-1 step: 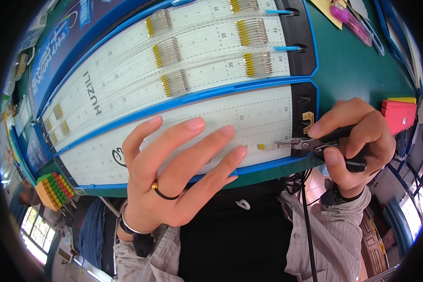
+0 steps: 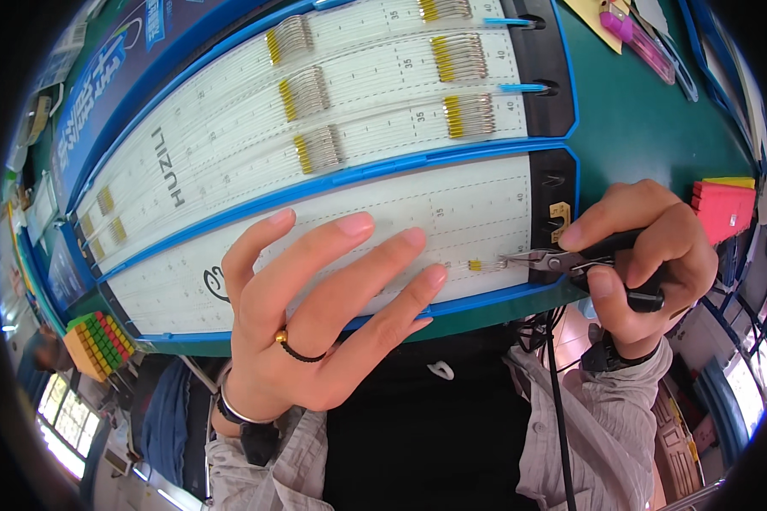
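A long fishing-rig box (image 2: 362, 180) with blue edges lies unfolded across the table, its white panels marked with a ruler scale. My left hand (image 2: 315, 315) rests over the near panel (image 2: 477, 204), fingers spread and stretched out. With my right hand (image 2: 648, 255) I grip small needle-nose pliers (image 2: 554, 261) by their black handles. The tips of the pliers touch or nearly touch the ends of a few fish hooks (image 2: 486, 266) with yellow-wrapped shanks on the near panel. On the far panel sit rows of hooks (image 2: 469, 116) tied to fine lines.
A pink pen-like tool (image 2: 637, 43) lies at the far right of the green table (image 2: 648, 136). Red and yellow blocks (image 2: 724, 209) stand beyond my right hand. At the left edge is a colourful stack (image 2: 100, 345). Black cables (image 2: 554, 358) hang below the table's front edge.
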`<state>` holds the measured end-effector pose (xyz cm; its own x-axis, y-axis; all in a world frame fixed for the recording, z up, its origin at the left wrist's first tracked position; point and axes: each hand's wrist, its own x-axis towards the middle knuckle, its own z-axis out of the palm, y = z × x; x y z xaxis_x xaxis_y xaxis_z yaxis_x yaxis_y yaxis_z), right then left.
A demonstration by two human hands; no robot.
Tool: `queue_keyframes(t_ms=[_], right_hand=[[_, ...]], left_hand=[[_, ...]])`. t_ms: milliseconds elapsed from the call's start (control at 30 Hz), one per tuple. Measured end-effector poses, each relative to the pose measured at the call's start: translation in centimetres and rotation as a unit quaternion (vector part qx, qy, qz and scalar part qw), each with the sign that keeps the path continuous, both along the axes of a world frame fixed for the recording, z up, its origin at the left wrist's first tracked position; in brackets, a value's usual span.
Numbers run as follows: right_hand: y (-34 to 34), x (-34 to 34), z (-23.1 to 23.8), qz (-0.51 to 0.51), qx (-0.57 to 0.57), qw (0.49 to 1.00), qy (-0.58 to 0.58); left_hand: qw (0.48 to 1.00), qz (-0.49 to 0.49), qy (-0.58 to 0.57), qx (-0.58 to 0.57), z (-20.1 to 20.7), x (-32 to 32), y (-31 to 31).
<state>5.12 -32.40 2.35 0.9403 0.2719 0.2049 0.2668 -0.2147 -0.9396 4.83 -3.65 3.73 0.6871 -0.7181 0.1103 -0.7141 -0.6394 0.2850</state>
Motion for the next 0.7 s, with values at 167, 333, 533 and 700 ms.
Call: queue_keyframes(t_ms=[167, 333, 533, 700], right_hand=[[-0.23, 0.19, -0.02, 0.022, -0.014, 1.000, -0.012], [0.37, -0.27, 0.20, -0.019, 0.000, 1.000, 0.018], [0.50, -0.53, 0.26, -0.050, 0.019, 0.998, 0.026], [0.02, -0.36, 0.03, -0.002, 0.001, 1.000, 0.005]], left_hand=[[1.000, 0.000, 0.006, -0.015, -0.09, 0.09, -0.02], [1.000, -0.001, -0.004, -0.022, -0.17, -0.04, 0.07], [1.000, -0.001, -0.006, -0.028, -0.22, -0.14, 0.12], [1.000, 0.000, -0.007, -0.028, -0.24, -0.22, 0.15]])
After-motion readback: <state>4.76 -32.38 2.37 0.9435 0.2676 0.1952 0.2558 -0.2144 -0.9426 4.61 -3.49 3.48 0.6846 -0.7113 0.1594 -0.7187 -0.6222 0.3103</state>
